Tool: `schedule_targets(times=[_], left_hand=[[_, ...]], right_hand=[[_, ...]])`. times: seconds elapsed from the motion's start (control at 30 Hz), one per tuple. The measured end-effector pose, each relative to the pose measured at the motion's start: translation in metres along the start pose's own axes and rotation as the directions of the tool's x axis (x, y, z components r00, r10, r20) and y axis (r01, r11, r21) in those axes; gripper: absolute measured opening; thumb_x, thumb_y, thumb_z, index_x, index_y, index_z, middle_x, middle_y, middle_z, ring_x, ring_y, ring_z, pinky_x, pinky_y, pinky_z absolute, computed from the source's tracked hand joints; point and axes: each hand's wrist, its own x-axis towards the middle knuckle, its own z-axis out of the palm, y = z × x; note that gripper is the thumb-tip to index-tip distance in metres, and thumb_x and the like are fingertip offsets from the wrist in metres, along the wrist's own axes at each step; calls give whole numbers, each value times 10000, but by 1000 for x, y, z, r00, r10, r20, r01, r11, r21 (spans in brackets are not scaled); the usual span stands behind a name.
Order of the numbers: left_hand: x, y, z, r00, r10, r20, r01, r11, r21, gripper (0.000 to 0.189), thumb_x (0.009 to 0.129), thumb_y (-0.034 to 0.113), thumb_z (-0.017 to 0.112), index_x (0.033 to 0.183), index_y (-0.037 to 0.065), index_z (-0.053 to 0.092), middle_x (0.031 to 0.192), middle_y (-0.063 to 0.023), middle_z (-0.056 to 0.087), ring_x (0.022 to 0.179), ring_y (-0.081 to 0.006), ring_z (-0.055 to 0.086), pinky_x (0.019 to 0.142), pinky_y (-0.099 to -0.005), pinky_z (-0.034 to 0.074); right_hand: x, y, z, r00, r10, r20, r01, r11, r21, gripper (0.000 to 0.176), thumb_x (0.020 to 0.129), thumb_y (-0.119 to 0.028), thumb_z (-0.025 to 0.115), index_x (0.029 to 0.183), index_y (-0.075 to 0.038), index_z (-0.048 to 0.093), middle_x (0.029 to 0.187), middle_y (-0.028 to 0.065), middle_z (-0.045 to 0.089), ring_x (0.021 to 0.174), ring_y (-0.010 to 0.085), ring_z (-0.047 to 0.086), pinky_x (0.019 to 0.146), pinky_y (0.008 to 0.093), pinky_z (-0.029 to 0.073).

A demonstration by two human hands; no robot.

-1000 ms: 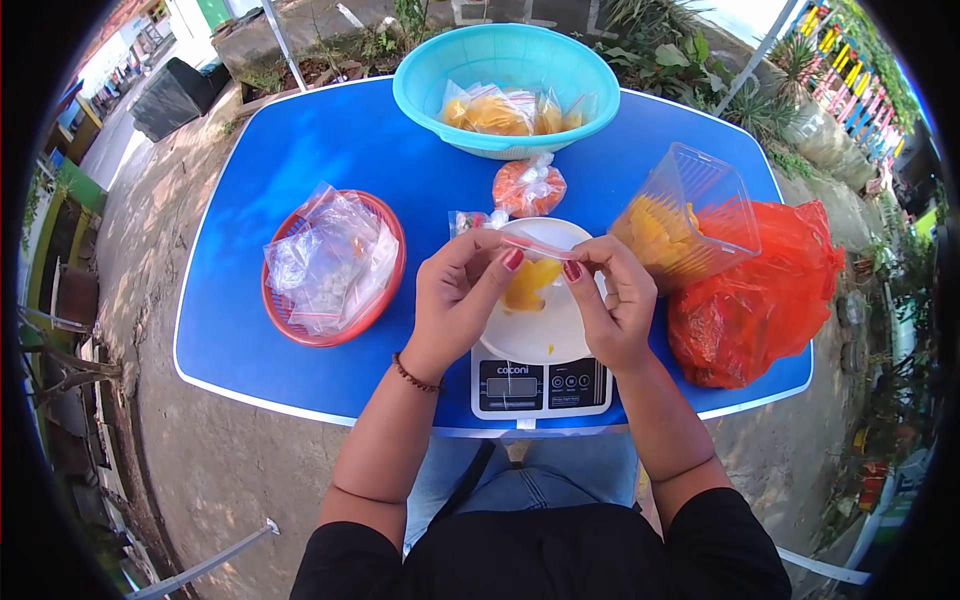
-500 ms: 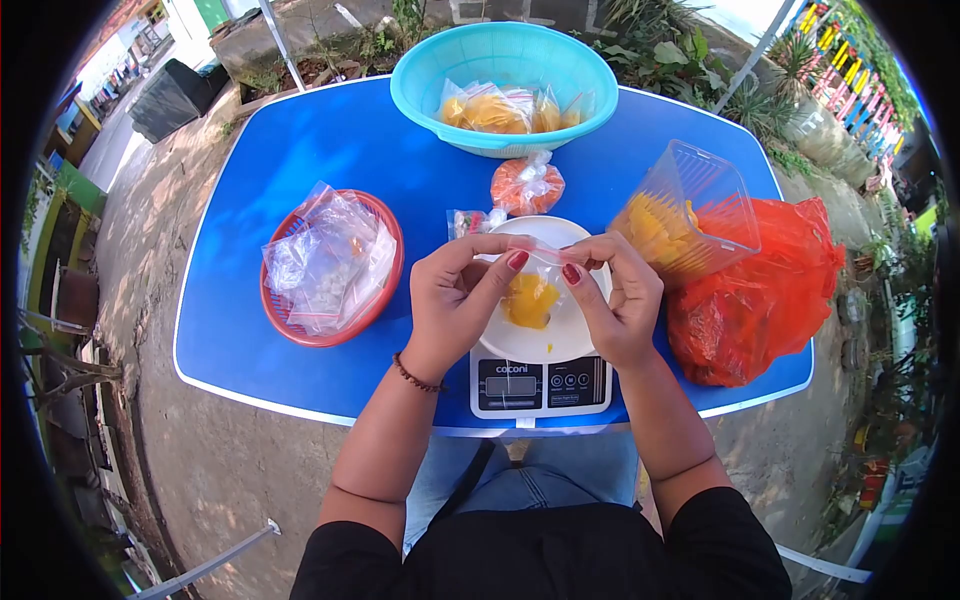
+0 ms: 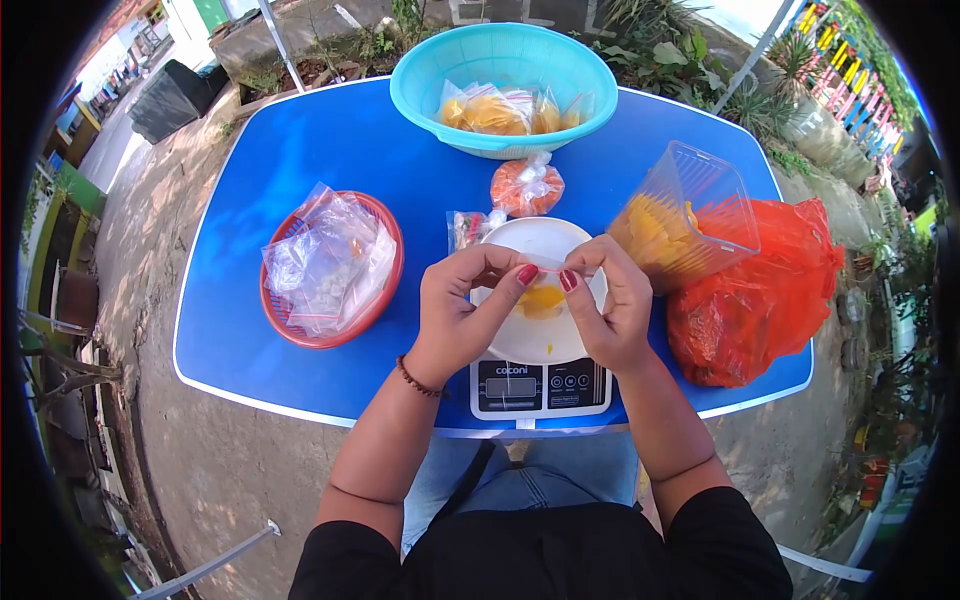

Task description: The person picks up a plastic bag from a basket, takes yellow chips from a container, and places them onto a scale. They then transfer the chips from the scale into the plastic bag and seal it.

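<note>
Between my two hands is a small clear zip bag (image 3: 541, 301) with yellow-orange pieces inside. My left hand (image 3: 468, 308) pinches the bag's top edge near its left end, thumb against fingers. On the other side my right hand (image 3: 612, 303) pinches the same edge, the two thumbs close together. The bag hangs over a round white plate (image 3: 545, 345) on a white kitchen scale (image 3: 541, 388) marked "coconi". A small yellow bit lies on the plate below the bag. My hands hide part of the plate.
A red basket (image 3: 396, 265) of clear bags stands left. At the back is a turquoise basin (image 3: 420, 95) with filled bags, and before it a tied bag of orange contents (image 3: 527, 187). A clear container (image 3: 715, 190) of yellow pieces and a red plastic bag (image 3: 750, 310) lie right.
Both hands have come slightly down towards me, and the thumbs have drawn nearer each other along the bag's top. The bag now appears more foreshortened over the plate.
</note>
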Motion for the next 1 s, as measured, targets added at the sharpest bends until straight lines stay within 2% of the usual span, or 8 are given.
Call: schedule_targets(times=[0.13, 0.23, 0.33, 0.53, 0.63, 0.73, 1.0], left_hand=[[0, 2, 5, 1000, 21, -8, -21, 999, 48, 112, 946, 93, 667, 981, -13, 656, 943, -69, 711, 873, -101, 661, 795, -256, 529], [1, 0, 2, 987, 153, 51, -156, 985, 68, 77, 910, 49, 655, 960, -9, 648, 918, -78, 702, 840, -113, 644, 780, -260, 513], [2, 5, 7, 976, 219, 10, -215, 947, 240, 80, 848, 38, 699, 905, 4, 653, 874, -90, 694, 791, -165, 669, 747, -296, 532], [4, 2, 11, 921, 388, 41, -378, 862, 338, 144, 804, 28, 726, 930, 31, 658, 903, -105, 703, 836, -261, 675, 753, -331, 537], [4, 2, 12, 898, 437, 54, -419, 810, 410, 164, 786, 20, 735, 930, 42, 660, 914, -93, 710, 847, -262, 677, 760, -343, 541], [3, 3, 12, 879, 474, 47, -443, 778, 445, 150, 780, -12, 724, 910, 28, 659, 923, -105, 717, 852, -220, 693, 758, -302, 539], [6, 8, 8, 887, 462, 18, -426, 801, 420, 116, 811, -26, 719, 914, 21, 691, 936, -118, 736, 862, -221, 709, 766, -301, 544]], right_hand=[[0, -1, 0, 1000, -26, -6, 26, 1000, -14, 72, 772, -4, 627, 833, -18, 593, 780, 87, 595, 737, 233, 560, 694, 335, 425], [-1, 0, 2, 997, -75, -6, 75, 994, -77, 66, 759, -22, 635, 811, -33, 595, 773, 75, 603, 736, 241, 565, 704, 340, 412], [1, -3, 2, 989, -145, 10, 144, 977, -158, 66, 748, -28, 643, 795, -46, 601, 768, 58, 611, 732, 241, 570, 713, 343, 400], [3, -5, 1, 975, -220, 25, 220, 953, -209, 91, 725, -27, 660, 793, -57, 608, 779, 49, 624, 728, 241, 572, 718, 354, 387], [2, -2, 1, 970, -239, 32, 240, 941, -238, 97, 722, -23, 665, 792, -61, 610, 783, 46, 629, 729, 241, 572, 722, 357, 385], [2, -3, 2, 964, -264, 18, 259, 930, -262, 107, 719, -21, 676, 791, -64, 609, 782, 43, 629, 728, 237, 572, 720, 356, 382], [3, -4, -2, 981, -193, -13, 186, 959, -214, 99, 754, -11, 720, 789, -62, 642, 755, 30, 635, 700, 209, 573, 712, 340, 378]])
